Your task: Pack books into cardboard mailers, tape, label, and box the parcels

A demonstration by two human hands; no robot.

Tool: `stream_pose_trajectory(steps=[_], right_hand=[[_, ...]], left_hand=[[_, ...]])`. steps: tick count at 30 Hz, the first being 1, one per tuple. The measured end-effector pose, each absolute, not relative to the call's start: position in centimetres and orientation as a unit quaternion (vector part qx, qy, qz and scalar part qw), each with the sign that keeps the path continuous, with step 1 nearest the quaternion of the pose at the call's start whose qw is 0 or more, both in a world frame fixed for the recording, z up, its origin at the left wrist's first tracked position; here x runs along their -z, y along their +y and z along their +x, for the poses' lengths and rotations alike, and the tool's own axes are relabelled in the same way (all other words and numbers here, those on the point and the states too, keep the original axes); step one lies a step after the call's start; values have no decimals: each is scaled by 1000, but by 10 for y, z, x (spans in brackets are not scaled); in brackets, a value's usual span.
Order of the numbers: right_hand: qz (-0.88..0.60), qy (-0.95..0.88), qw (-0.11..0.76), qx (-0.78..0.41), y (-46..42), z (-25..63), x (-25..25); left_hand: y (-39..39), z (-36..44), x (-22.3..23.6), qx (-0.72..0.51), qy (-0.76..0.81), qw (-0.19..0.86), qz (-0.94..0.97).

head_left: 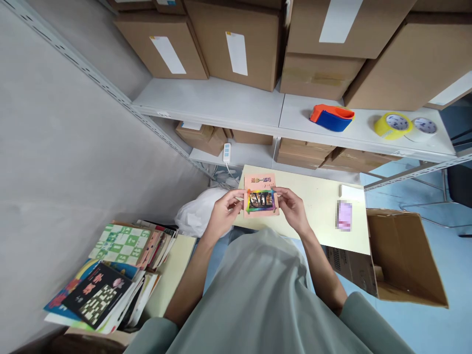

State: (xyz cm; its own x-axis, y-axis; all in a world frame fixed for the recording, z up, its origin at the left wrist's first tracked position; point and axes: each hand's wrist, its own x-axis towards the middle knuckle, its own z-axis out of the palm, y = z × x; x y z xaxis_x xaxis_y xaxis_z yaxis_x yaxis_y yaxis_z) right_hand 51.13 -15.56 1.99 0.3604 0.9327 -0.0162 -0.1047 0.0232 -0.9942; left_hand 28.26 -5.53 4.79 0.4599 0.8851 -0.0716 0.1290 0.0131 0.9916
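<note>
My left hand [223, 215] and right hand [294, 208] pinch the pink booklet [261, 200] by opposite edges! Cream tabletop [313, 206] shows beyond.

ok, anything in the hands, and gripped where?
Yes, a pink booklet or card, held by its opposite side edges: left hand on the left edge, right hand on the right.

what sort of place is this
Probably a stockroom or packing area: brown cardboard boxes with white labels fill the grey metal shelving, a yellow-rimmed roll of packing tape lies on a shelf, and an open brown cardboard carton stands beside the pale yellow table.
</note>
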Motion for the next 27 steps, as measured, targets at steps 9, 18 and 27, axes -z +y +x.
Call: stream_pose_trajectory(steps=[9,18,27], right_hand=[[-555,-349,605,-452,-153,502,-28],[-574,-341,561,-489,-156,490,-42],[-573,-334,577,-477,-160,493,-35]], left_hand=[[-58,283,-50,-332,448,572,601],[-66,287,-58,-343,451,552,612],[-74,286,-51,-390,448,555,582]])
